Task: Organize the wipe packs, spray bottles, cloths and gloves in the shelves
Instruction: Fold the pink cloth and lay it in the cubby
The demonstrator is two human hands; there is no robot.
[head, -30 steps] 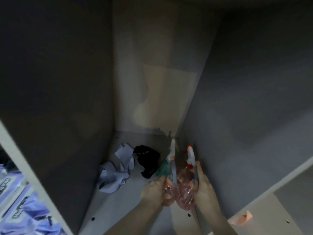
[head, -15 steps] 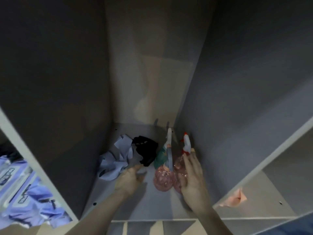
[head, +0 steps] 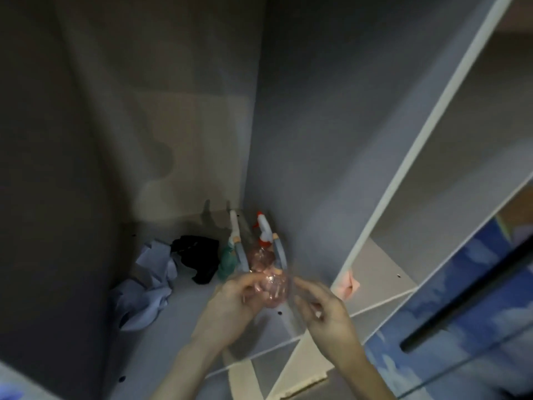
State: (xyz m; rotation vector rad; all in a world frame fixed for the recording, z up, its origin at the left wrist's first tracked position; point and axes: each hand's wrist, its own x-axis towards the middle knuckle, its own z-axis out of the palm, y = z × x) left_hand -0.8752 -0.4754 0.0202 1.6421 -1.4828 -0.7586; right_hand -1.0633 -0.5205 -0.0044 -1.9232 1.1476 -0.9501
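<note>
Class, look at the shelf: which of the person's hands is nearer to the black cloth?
Left. The left hand is just in front of the black cloth, slightly right; the right hand is farther right, beyond the pink bottles.

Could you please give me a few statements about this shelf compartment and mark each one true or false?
1. The pink spray bottles lie in the right-hand part of the compartment, by its side wall. True.
2. The black cloth lies to the right of the bottles. False: it lies to their left.
3. A crumpled pale blue cloth lies near the left wall. True.
4. The right hand grips a bottle. False: it is beside the bottles, holding nothing.
5. The left hand is at the nearest bottle's base. True.
</note>
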